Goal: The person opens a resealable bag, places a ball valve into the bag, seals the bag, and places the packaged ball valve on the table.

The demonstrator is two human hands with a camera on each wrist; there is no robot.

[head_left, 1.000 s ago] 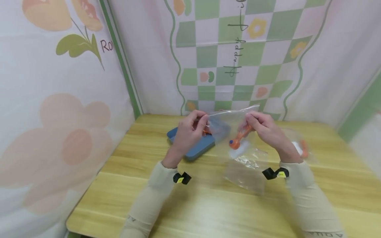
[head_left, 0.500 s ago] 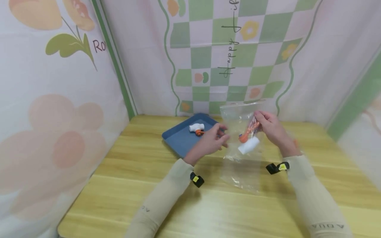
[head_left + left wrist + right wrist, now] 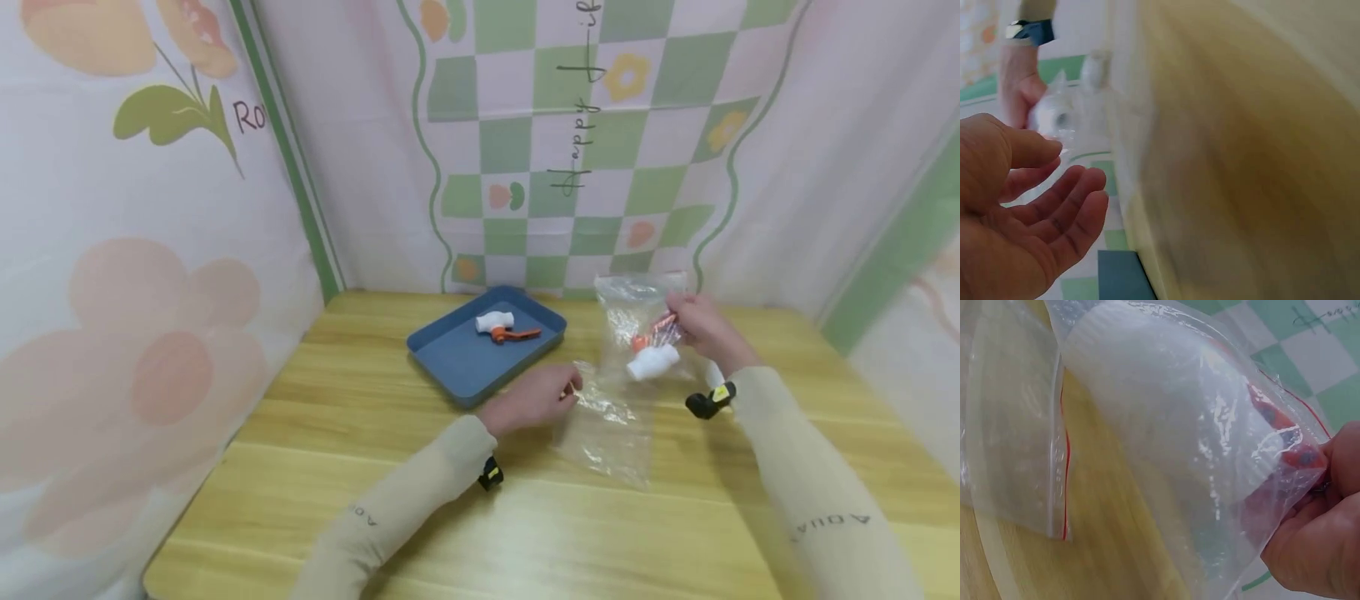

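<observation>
In the head view, the right hand (image 3: 707,331) holds up a clear bag (image 3: 621,318) with a white-and-orange valve (image 3: 652,362) inside, right of the blue tray (image 3: 435,360). In the left wrist view, the left hand (image 3: 1022,209) hangs loosely apart. In the right wrist view, the right grip pinches the bag.

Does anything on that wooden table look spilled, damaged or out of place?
Nothing stands out. One white plastic valve with orange handle lies inside the blue rectangular tray; the right hand grips a clear plastic bag holding a similar valve; a loose clear plastic bag lies on the table.
</observation>
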